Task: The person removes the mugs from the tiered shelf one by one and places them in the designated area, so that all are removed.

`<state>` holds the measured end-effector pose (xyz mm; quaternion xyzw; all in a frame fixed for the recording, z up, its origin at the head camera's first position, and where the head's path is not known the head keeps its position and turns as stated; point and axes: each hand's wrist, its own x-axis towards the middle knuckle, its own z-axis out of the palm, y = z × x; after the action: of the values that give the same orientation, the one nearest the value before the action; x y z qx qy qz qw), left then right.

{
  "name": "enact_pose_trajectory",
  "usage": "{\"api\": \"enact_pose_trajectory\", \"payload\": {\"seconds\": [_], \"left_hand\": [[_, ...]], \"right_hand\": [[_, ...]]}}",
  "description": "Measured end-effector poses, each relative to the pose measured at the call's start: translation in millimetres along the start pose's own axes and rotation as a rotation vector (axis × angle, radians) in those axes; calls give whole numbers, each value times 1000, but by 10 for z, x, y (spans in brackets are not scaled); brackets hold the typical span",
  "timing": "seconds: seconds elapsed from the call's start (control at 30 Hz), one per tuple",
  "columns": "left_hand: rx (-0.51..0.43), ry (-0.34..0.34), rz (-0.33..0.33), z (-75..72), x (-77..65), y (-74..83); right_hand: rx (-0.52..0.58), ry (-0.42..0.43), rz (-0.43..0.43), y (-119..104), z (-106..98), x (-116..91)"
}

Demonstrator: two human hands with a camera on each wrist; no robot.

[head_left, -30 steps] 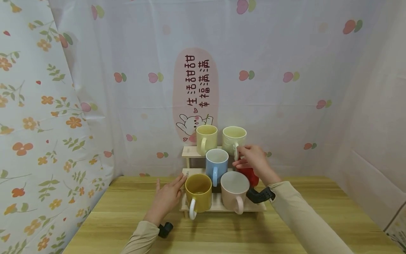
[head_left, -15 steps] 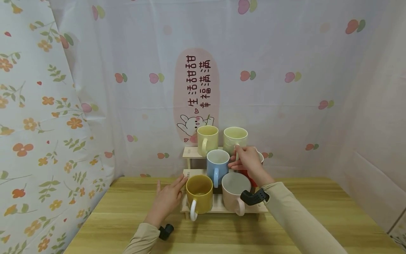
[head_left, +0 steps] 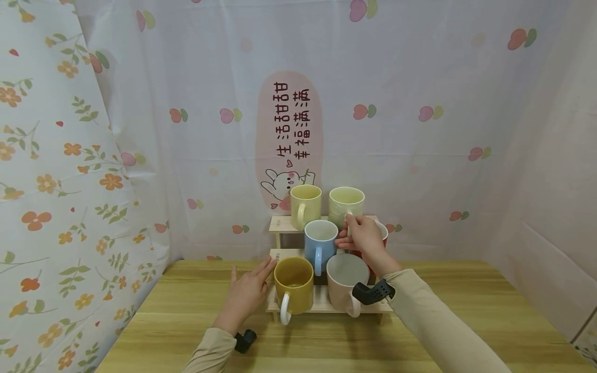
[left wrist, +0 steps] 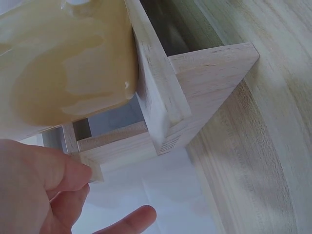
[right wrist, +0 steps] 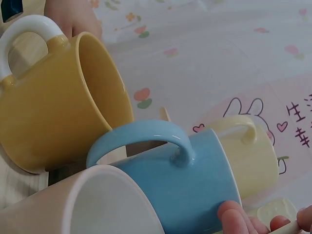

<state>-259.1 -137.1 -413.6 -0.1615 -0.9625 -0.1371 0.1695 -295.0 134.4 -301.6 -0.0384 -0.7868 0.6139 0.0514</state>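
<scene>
Right hand (head_left: 366, 239) pinching handle (right wrist: 287, 228) of pale green mug (head_left: 342, 208), top tier of stepped wooden rack (head_left: 281, 224), behind-right of blue mug (head_left: 316, 246). Left hand (head_left: 245, 296), blue mug's left, fingers extended, at rack end.

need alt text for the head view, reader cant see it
A person's right hand holds a pale green ceramic mug at the top step of a pale wooden three-step rack; the left hand touches the rack's left edge. Five more coloured ceramic mugs share the rack.
</scene>
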Motion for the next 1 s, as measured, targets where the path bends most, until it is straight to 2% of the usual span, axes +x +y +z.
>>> {"api": "enact_pose_trajectory", "payload": {"seconds": [0.23,0.7,1.0], "left_hand": [[-17,5,-1,-5,11,-19],[-45,-11,16,19,16,-38],[-57,3,5,22,-11,-59]], "right_hand": [[-6,-8,-10,-26,8,2],[53,-12,-26,-19,-52,-84],[31,-11,-41,-66,-36,-101]]}}
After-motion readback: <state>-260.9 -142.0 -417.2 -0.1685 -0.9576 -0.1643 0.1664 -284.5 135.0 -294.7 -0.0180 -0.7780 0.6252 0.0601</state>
